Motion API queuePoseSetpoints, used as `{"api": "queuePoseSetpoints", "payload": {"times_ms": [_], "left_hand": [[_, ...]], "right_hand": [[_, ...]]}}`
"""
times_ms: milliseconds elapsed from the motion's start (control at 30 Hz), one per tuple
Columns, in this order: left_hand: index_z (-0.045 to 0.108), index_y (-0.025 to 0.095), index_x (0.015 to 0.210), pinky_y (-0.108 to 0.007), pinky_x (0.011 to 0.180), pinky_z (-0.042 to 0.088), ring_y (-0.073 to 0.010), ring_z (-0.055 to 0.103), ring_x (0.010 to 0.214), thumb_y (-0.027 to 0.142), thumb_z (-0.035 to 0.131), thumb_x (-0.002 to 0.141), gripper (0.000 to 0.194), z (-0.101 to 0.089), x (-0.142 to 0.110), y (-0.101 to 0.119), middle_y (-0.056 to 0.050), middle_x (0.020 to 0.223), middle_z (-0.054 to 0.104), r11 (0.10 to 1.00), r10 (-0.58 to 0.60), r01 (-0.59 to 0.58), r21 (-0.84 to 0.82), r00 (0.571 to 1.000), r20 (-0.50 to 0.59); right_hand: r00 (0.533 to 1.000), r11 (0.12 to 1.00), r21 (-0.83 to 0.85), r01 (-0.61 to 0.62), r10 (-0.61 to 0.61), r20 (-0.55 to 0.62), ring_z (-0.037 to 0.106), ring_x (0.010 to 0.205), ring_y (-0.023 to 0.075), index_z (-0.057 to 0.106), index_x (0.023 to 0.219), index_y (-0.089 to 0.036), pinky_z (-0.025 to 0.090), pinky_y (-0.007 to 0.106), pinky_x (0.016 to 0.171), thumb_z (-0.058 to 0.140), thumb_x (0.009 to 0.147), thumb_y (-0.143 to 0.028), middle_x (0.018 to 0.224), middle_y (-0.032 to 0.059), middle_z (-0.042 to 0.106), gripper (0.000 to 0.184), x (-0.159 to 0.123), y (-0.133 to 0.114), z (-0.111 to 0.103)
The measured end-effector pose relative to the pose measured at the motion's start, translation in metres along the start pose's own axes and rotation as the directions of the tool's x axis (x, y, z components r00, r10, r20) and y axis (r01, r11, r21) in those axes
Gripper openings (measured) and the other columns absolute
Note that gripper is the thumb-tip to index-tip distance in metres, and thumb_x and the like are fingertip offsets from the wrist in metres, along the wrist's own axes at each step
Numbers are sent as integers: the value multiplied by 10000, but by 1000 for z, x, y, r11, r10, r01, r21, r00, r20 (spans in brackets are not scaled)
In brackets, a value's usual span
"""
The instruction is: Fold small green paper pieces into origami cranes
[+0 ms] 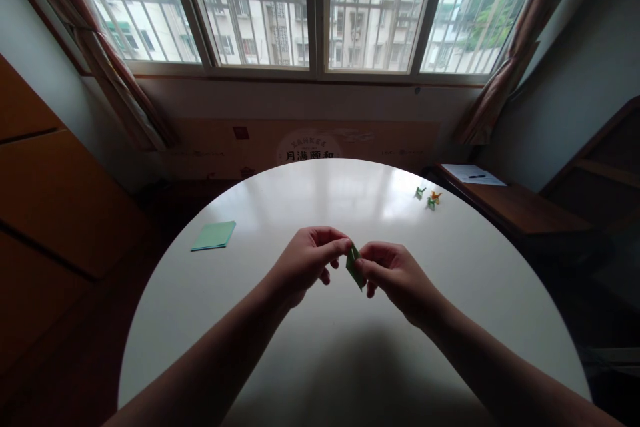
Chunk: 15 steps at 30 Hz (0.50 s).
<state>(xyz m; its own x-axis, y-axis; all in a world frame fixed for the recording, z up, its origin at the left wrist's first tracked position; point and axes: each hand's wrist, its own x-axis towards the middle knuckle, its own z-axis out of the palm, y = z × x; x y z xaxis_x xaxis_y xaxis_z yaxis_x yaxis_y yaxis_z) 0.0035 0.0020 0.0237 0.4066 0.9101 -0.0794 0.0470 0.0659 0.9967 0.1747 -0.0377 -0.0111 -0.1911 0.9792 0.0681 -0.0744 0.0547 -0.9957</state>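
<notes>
Above the middle of a round white table (310,200), both my hands pinch one small folded piece of green paper (354,267). My left hand (306,261) grips its upper left edge with thumb and forefinger, the other fingers curled under. My right hand (395,275) pinches the right side the same way. The paper is narrow and held on edge, a little above the tabletop. Both fists are closed around the fold.
A stack of light green paper squares (214,235) lies at the table's left. Three tiny folded paper figures, green and orange (429,198), stand at the far right rim. A wooden side desk (505,203) with a sheet and pen (473,175) stands right; a window is behind.
</notes>
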Motion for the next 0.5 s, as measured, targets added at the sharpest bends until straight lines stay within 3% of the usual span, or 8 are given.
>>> {"api": "queuePoseSetpoints", "payload": {"times_ms": [367, 500], "left_hand": [[696, 135, 766, -164, 408, 395, -110, 502, 585, 346, 708, 767, 212, 0, 1, 0, -9, 656, 610, 996, 77, -75, 39, 996, -52], [706, 115, 799, -153, 385, 382, -117, 500, 603, 384, 691, 782, 270, -3, 2, 0, -29, 679, 615, 995, 47, -50, 84, 998, 33]], "right_hand": [[1000, 999, -40, 13, -14, -23, 551, 563, 118, 667, 747, -146, 459, 229, 503, 685, 809, -284, 639, 6, 627, 153, 1, 2, -2], [999, 1000, -14, 24, -24, -24, 547, 558, 118, 668, 745, -144, 454, 226, 491, 699, 803, -311, 630, 7, 626, 179, 1, 1, -2]]}}
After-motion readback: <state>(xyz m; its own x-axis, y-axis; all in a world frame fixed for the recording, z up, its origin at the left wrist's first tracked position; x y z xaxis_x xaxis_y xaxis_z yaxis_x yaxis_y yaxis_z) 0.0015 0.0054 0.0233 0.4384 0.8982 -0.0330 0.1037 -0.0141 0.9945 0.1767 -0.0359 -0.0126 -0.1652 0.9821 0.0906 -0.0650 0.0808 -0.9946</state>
